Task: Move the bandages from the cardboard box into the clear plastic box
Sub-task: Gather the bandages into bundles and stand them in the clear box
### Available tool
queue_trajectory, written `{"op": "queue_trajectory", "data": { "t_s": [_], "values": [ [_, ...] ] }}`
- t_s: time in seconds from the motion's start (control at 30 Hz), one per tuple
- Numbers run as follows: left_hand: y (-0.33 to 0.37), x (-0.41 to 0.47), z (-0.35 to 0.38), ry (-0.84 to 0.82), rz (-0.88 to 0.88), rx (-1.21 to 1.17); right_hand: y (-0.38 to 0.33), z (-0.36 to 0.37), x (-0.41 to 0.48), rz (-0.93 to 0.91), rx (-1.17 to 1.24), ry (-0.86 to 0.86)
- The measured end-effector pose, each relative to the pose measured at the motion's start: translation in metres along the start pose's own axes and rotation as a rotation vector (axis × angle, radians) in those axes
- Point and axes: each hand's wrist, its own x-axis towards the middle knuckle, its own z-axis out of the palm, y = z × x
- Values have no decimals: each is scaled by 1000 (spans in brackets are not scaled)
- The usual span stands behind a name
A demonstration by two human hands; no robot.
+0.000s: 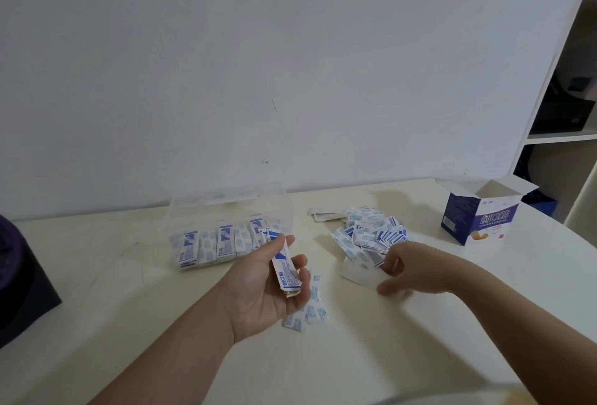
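Left hand (258,285) gripping bandages (286,270), white, blue-printed

— Which feed am I on?
— Just the one I have: a wide-angle camera on the person's head, facing forward and down over the cream flat tabletop (129,275).
— How close?
— Close; the left hand (274,278) and right hand (400,265) reach in from the bottom edge. Farther off I get the plain white wall (290,49) and, at the right edge, a white open shelf unit (562,138).
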Motion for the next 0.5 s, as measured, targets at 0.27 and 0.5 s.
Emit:
{"op": "queue_trajectory", "data": {
  "t_s": [0.27,0.5],
  "values": [
    [2,6,-5,26,0,-11,1,-11,-5,-31,152,-73],
    [-3,9,-3,77,26,-23,9,-23,-19,-109,755,-417]
  ]
}}
